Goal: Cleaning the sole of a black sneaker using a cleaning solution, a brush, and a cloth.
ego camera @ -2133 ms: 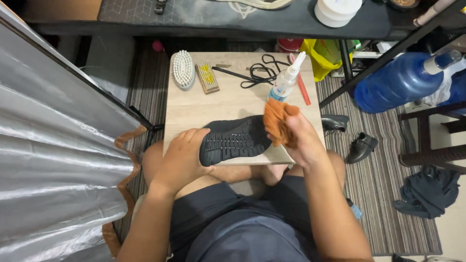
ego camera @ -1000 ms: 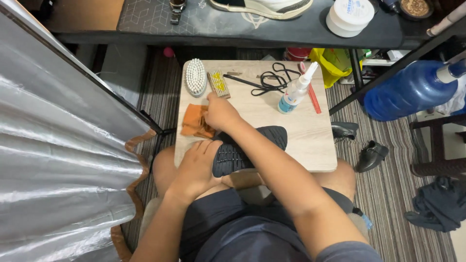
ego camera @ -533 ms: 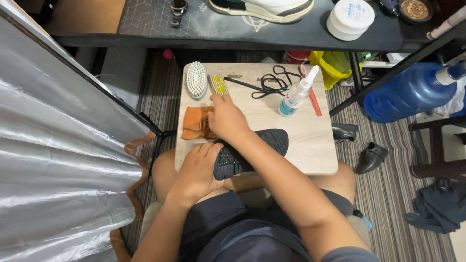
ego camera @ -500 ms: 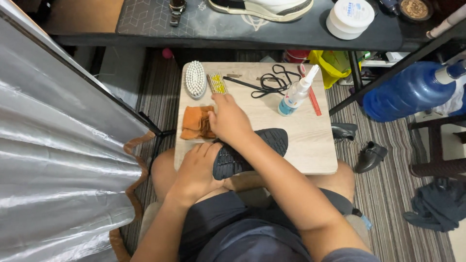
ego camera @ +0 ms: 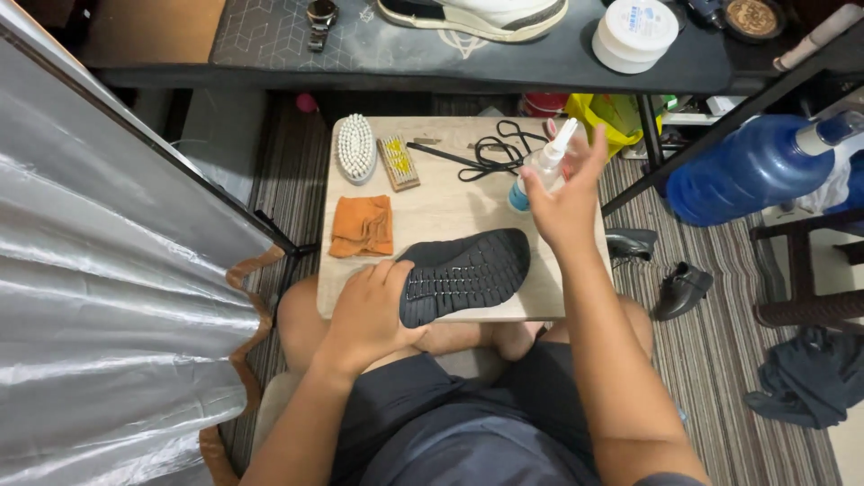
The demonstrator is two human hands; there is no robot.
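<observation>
Silver, crinkled reflector sheeting fills the space to the left of a small wooden table, the landmark in this overhead scene. Beyond the table runs a dark desk carrying a white sneaker, a wristwatch and a white tub. To the table's right, a large blue water jug lies on its side, with a dark garment crumpled on the striped rug and a pair of black shoes close to the table's right edge.

On the table's near edge lies a black shoe, sole up, overhanging toward the seated person's lap. The left hand grips its heel end, fingers curled over the sole. The right hand is raised above the table's right side, fingers spread wide, just reaching a clear spray bottle standing upright there; whether it already touches the bottle cannot be told.

An orange cloth rests folded on the table's left side. Behind it sit a white bristle brush and a small yellow brush, with black laces tangled at the far edge.

The risks appear modest: a loose or hurried grab could tip the narrow bottle onto the laces or off the table's right edge, and the overhanging shoe could slip into the lap if the left hand's hold eases.
</observation>
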